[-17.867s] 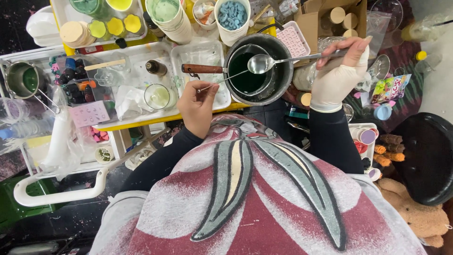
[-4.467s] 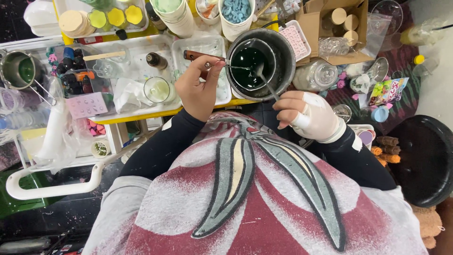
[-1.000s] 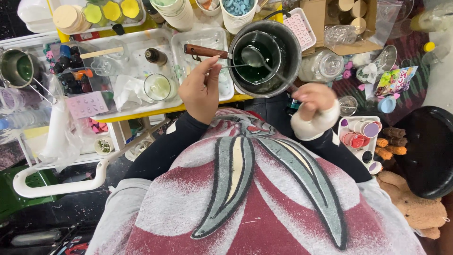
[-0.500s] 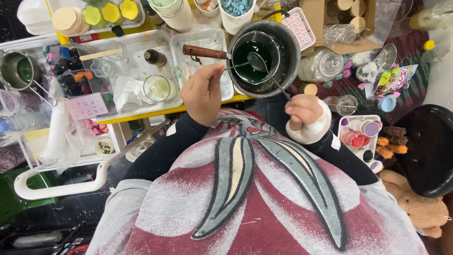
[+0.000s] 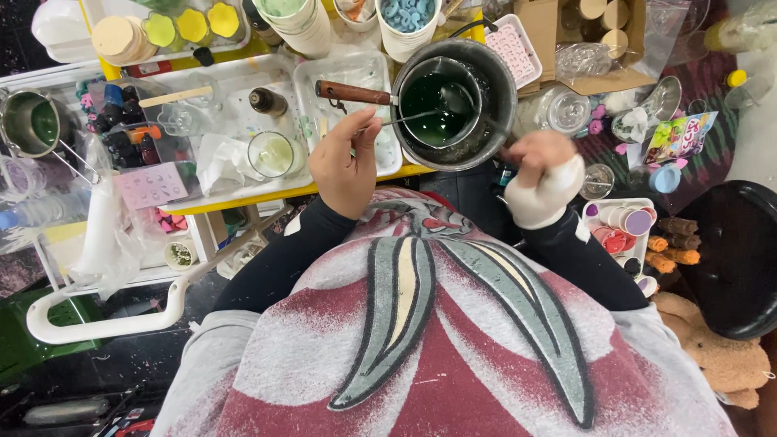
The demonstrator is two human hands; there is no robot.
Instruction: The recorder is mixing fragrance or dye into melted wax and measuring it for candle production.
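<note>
From the head view, my left hand (image 5: 346, 166) pinches the thin handle of a spoon (image 5: 441, 103), fingers closed on it near its end. The spoon's bowl sits in the green liquid (image 5: 429, 101) inside the small pan (image 5: 437, 101), which has a wooden handle (image 5: 352, 92) pointing left and rests within the larger dark pot (image 5: 498, 97). My right hand (image 5: 538, 174), wrapped in a white bandage, is curled into a loose fist just below the pot's rim; I cannot tell whether it holds anything.

Left of the pan lies a white tray (image 5: 348, 73), and beyond it a glass (image 5: 271, 154) with pale contents, beside crumpled tissue (image 5: 222, 162) and a small brown bottle (image 5: 267, 101). A cup of blue pieces (image 5: 409, 16) stands above the pot.

To stir well, I judge I should keep the spoon low in the liquid and move it slowly, so nothing slops over the pan's edge into the pot. The grip is far out on the handle, so a light, steady wrist matters. The pan's wooden handle looks unheld, so it could shift if I push hard.
</note>
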